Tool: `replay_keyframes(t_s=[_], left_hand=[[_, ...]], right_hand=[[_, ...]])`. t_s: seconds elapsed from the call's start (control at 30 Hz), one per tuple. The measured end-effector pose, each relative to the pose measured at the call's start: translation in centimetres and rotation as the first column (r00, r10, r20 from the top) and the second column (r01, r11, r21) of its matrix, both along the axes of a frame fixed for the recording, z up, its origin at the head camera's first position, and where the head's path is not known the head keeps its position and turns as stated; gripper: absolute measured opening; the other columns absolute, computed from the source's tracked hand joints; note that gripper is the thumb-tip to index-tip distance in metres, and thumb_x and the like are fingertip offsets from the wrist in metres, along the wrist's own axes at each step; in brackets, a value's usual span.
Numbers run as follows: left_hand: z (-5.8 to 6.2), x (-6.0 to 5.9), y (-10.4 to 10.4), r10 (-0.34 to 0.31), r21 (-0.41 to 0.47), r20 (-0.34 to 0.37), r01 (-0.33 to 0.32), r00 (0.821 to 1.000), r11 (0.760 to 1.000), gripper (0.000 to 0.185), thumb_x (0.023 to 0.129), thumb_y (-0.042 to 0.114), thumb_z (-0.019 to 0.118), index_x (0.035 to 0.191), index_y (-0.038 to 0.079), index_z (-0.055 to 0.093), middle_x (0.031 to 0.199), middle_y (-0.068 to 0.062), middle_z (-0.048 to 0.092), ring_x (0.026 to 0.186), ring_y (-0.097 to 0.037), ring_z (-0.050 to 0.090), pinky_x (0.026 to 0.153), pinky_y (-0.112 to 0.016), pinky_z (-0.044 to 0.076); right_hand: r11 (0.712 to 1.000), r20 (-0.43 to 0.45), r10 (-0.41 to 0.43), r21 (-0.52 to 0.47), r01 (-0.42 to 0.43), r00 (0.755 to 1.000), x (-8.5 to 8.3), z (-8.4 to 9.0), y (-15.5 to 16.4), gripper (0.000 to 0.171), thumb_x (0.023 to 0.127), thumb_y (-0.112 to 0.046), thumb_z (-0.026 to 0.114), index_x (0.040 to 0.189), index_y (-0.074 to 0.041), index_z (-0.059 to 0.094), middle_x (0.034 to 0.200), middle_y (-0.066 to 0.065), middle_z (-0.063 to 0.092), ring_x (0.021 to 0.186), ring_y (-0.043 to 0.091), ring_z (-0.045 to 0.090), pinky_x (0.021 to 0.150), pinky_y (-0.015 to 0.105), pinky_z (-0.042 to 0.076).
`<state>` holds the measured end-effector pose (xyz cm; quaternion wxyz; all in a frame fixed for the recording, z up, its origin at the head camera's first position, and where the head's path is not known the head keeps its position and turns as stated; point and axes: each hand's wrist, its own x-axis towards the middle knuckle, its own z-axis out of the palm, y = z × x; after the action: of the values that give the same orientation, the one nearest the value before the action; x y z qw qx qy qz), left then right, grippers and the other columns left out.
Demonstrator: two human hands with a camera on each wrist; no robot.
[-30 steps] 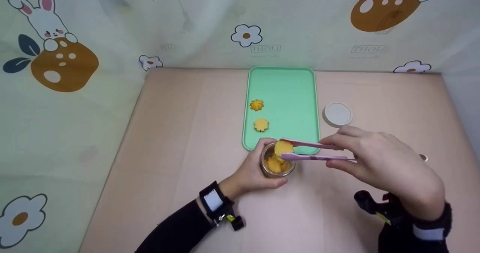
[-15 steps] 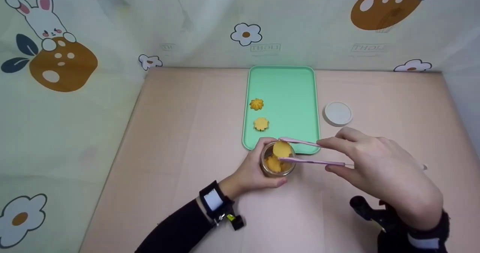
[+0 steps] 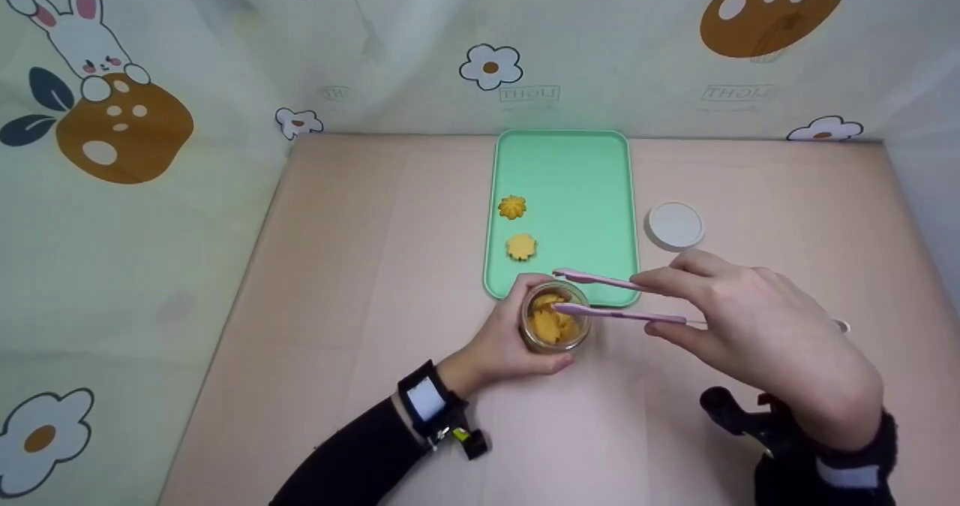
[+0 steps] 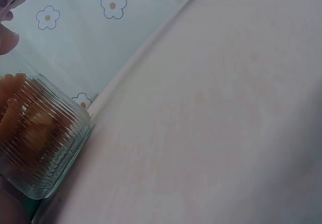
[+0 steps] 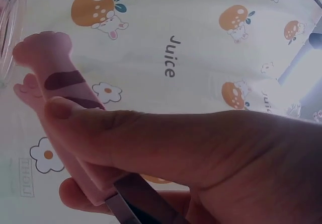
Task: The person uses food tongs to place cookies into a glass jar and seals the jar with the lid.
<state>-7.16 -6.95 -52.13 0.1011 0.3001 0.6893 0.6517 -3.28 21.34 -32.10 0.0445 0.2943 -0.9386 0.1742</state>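
Note:
My left hand [image 3: 501, 341] grips a clear ribbed glass jar [image 4: 60, 138] from its left side, mouth tilted up toward the head view. Inside the jar lie several golden cookies [image 3: 553, 323]. My right hand [image 3: 765, 326] pinches a pair of pink tongs [image 5: 60, 78] between thumb and fingers. The tongs' arms stand apart over the jar's mouth, with no cookie between their tips; the lower tip overlaps the opening in the head view. Two flower-shaped cookies, an upper one [image 3: 512, 207] and a paler lower one [image 3: 521, 247], lie along the left side of the green tray [image 3: 581, 183].
A round white lid [image 3: 675, 226] lies on the pale pink table [image 3: 360, 266], right of the tray. A patterned curtain [image 3: 390, 48] hangs along the back and left table edges. The jar covers part of the tray's near edge.
A cookie between the tongs at the jar's mouth has dropped back into the jar. The tongs' arms have spread apart and shifted slightly. The left hand keeps its hold on the jar.

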Motion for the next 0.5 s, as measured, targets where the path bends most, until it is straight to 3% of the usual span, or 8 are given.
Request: replay_keyframes(t_s=[0.5], left_hand=[[0.0,-0.1,0.0,-0.005,0.017,0.005,0.005,1.000,1.000,0.089,0.077,0.018,0.097,0.147,0.013,0.043,0.143,-0.003,0.065,0.133,-0.023,0.061,0.119,-0.045,0.049]], right_hand=[[0.996,0.003,-0.002,-0.089,0.002,1.000,-2.6,-1.2,0.6,0.044,0.088,-0.024,0.094,0.129,-0.017,0.079,0.109,-0.003,0.074,0.080,0.011,0.067,0.065,0.037,0.058]])
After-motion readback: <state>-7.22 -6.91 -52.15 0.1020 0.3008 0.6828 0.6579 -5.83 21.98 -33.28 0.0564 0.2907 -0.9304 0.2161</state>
